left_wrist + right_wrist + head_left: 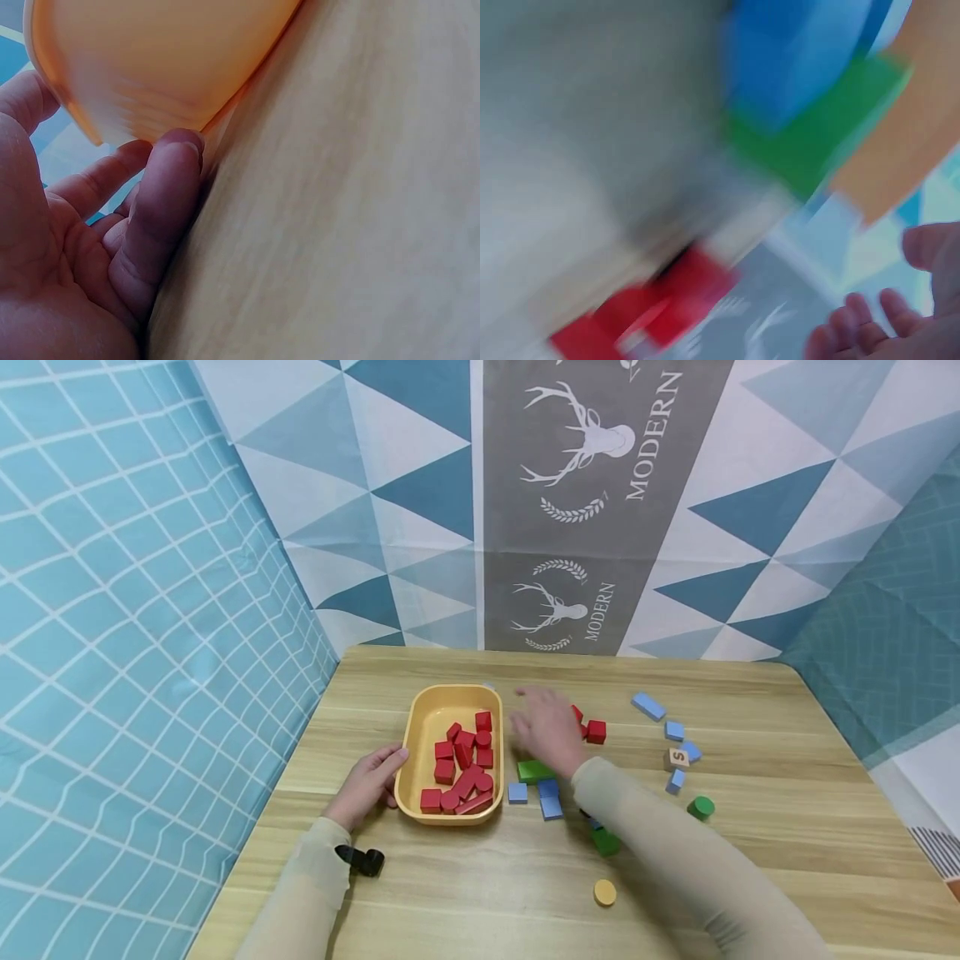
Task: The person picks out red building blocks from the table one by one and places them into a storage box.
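A yellow-orange plastic tray (pixel 414 727) on the table holds several red blocks (pixel 444 771). My left hand (pixel 369 783) grips the tray's left side, thumb at the rim and fingers against the outer wall; the left wrist view shows this hand (pixel 112 217) close up. To the right of the tray my right hand (pixel 551 727) hovers above the table, blurred, with nothing visible in it. Its fingers are apart and loose in the right wrist view. Near it lie a red block (pixel 596 732), partly hidden red pieces and a green block (pixel 534 771).
Several blue blocks (pixel 551 802) lie right of the tray. Farther right are more blue pieces (pixel 648 707), a lettered wooden cube (pixel 677 760) and a green cylinder (pixel 701 808). A yellow disc (pixel 604 892) lies near the front. Patterned cloth (pixel 420 527) hangs behind the table.
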`<action>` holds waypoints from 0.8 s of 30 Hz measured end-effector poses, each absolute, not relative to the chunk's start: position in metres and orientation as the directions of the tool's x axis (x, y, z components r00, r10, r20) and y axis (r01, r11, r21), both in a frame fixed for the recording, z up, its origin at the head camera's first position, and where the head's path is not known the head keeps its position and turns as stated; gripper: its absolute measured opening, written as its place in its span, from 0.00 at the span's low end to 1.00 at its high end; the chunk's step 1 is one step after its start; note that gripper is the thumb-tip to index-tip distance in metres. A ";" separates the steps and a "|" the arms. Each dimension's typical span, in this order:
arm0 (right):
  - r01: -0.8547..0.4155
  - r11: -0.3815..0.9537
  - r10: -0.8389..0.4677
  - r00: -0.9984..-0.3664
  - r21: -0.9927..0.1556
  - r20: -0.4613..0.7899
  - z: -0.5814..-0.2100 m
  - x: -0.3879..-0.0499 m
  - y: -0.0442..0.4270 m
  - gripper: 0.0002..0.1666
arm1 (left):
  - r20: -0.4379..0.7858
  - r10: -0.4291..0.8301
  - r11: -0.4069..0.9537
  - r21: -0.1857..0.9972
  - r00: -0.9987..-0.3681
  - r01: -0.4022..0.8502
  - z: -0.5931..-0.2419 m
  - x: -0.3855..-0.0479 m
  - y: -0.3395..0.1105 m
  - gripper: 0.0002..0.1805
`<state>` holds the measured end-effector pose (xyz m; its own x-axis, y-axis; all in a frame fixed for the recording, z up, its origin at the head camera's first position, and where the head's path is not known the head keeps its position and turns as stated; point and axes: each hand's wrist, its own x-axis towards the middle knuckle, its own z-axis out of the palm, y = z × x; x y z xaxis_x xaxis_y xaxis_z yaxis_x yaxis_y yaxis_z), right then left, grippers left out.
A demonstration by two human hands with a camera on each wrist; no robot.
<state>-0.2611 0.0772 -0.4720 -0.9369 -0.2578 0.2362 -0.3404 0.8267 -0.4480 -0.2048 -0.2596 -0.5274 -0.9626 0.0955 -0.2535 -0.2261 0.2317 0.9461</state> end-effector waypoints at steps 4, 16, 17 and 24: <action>-0.178 0.888 -0.111 -0.978 -0.425 0.178 -0.471 -0.282 0.119 0.37 | -0.258 0.106 0.226 0.947 -0.960 -0.230 -0.527 -0.205 -0.260 0.39; -0.169 0.928 -0.164 -0.985 -0.333 0.045 -0.482 -0.284 0.164 0.33 | -0.254 0.109 0.234 0.946 -0.961 -0.224 -0.526 -0.204 -0.259 0.40; -0.177 0.926 -0.176 -0.984 -0.333 0.034 -0.483 -0.283 0.164 0.32 | -0.254 0.110 0.233 0.947 -0.961 -0.223 -0.526 -0.204 -0.259 0.39; -0.220 0.920 -0.222 -0.974 -0.324 0.030 -0.487 -0.278 0.163 0.31 | -0.253 0.098 0.232 0.946 -0.963 -0.225 -0.525 -0.204 -0.259 0.39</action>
<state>-0.2779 0.1631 -0.4869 -0.9745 -0.2224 0.0298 -0.2199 0.9201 -0.3241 -0.2041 -0.2594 -0.5252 -0.9626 0.0982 -0.2526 -0.2247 0.2323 0.9463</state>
